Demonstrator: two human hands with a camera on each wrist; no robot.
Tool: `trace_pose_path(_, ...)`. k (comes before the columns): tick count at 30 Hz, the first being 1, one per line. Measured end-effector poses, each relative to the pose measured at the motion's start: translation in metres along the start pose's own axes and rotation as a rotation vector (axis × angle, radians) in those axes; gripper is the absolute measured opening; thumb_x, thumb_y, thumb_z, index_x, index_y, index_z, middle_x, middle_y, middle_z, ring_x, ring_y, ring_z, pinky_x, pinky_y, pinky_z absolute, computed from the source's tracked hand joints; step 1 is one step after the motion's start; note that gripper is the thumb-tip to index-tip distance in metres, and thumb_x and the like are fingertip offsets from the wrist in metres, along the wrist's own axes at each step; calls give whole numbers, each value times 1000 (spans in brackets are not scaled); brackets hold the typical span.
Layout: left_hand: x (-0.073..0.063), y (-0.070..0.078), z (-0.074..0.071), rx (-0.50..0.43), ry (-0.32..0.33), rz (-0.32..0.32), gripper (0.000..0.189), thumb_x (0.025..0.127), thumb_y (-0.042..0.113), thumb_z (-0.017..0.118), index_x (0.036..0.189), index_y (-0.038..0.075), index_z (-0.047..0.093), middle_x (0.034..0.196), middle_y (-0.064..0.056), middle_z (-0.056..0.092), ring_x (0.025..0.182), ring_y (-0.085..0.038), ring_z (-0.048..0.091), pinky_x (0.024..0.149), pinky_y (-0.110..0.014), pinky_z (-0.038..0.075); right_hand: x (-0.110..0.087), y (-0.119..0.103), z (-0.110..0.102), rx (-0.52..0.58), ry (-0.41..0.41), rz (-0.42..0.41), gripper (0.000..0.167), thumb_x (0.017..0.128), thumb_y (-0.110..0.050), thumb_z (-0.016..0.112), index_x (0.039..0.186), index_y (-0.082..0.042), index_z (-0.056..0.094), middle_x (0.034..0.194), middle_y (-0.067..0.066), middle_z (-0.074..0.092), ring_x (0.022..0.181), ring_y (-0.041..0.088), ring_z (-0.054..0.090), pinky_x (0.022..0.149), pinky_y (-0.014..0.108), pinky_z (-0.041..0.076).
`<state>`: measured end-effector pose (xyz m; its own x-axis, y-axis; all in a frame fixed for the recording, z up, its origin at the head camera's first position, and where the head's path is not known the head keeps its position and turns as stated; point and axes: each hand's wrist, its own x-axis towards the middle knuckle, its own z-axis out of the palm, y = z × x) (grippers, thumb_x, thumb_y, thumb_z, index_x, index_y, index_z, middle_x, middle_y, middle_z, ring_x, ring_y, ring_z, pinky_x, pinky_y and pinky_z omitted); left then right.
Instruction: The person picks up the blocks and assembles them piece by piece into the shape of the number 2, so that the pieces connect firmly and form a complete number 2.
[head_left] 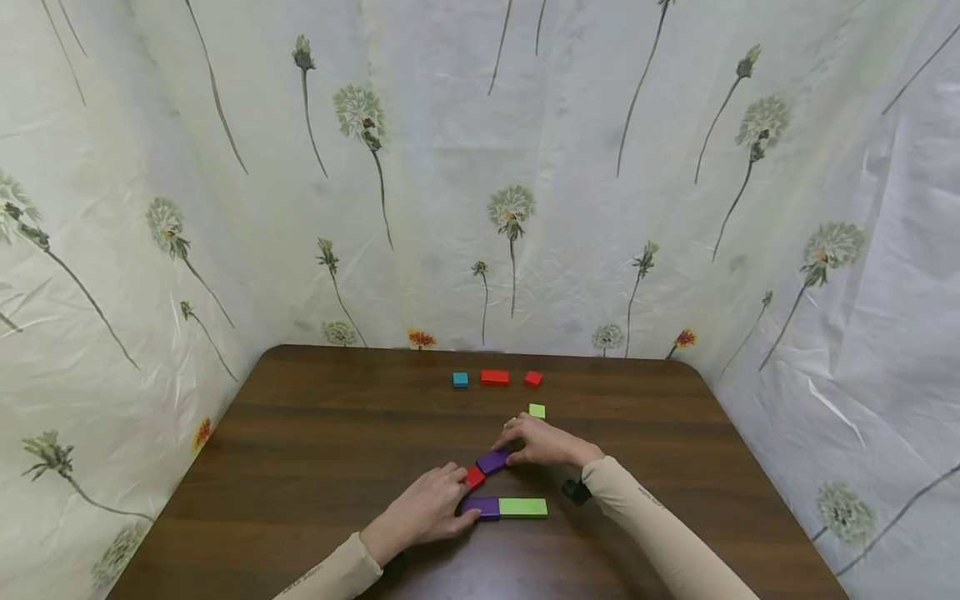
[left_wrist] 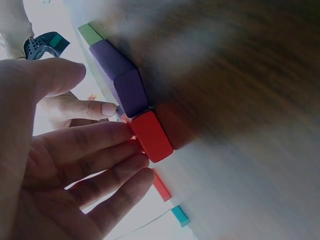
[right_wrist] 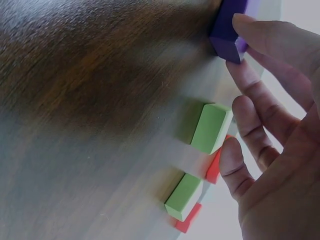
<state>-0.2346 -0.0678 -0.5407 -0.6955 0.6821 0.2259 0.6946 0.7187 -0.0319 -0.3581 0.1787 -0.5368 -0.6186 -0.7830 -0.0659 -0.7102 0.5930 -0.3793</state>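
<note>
My left hand (head_left: 423, 510) lies at the left end of the blocks. Its fingers reach out nearly straight, with fingertips against a red block (left_wrist: 152, 136). In the head view its thumb is at the near purple block (head_left: 482, 508), which lies end to end with a long light green block (head_left: 523, 507). My right hand (head_left: 551, 443) pinches another purple block (head_left: 492, 462) between thumb and fingers. This block slants up and right from the red one, their ends close together. In the right wrist view the hand's other fingers hang loosely, near a green block (right_wrist: 212, 128).
At the table's (head_left: 337, 433) far side lie a blue block (head_left: 461, 380), a long red block (head_left: 495, 377) and a small red block (head_left: 533, 379). A light green block (head_left: 537, 411) sits just beyond the right hand. Behind the table hangs a dandelion-print curtain (head_left: 435, 275).
</note>
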Motion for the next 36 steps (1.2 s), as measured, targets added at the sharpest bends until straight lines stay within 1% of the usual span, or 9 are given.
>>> trace_pose_path(5,0,1,0,3,-11,3,41,89,50,60,89,10,72,93,3,61,84,-10,54,74,-26,49,0,-3,0,-7,2,-16,30,86,-25,71,116,-22,71,112,-5,67,100,13,48,84,30,42)
trace_pose_path(10,0,1,0,-6,-23,0,41,89,50,60,89,10,72,93,4,61,83,-10,54,73,-26,49,0,-4,0,-8,-6,-4,30,87,-26,71,117,-23,71,113,-6,66,101,12,48,85,30,42)
trace_pose_path(19,0,-1,1,-8,3,6,40,89,49,61,85,11,71,91,4,61,81,-10,53,71,-26,48,0,-5,-2,6,2,-9,30,87,-25,71,117,-23,71,113,-5,66,101,13,48,86,31,42)
trace_pose_path(30,0,1,0,-6,-3,12,39,89,49,61,84,11,71,90,4,59,82,-10,53,71,-26,48,-1,-3,1,18,6,-16,29,87,-24,71,117,-24,71,113,-6,66,103,13,49,86,30,42)
trace_pose_path(36,1,1,-1,3,-11,0,41,89,49,61,88,10,72,91,4,60,83,-10,54,72,-26,49,-2,-4,0,25,6,-5,29,88,-24,70,117,-23,71,113,-6,66,103,13,48,86,30,42)
